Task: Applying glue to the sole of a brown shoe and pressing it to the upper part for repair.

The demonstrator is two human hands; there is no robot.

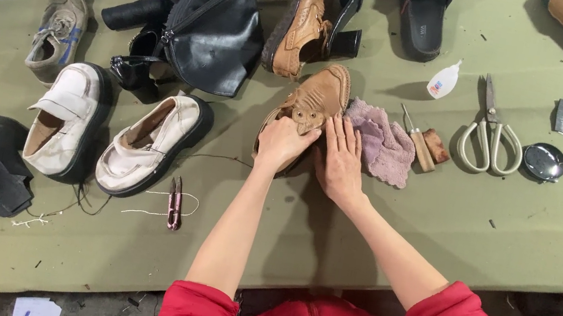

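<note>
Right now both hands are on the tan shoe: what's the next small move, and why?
Probably reach the right hand sideways for the pink cloth. The left hand already grips the tan shoe, so it looks steadied, while the right hand lies flat beside it. The cloth touches that hand's far side, closer than the scissors or glue bottle.

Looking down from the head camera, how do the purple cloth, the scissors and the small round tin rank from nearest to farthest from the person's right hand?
From the right hand:
1. Purple cloth, touching its right side.
2. Scissors, farther right.
3. Round tin, just beyond the scissors.
</note>
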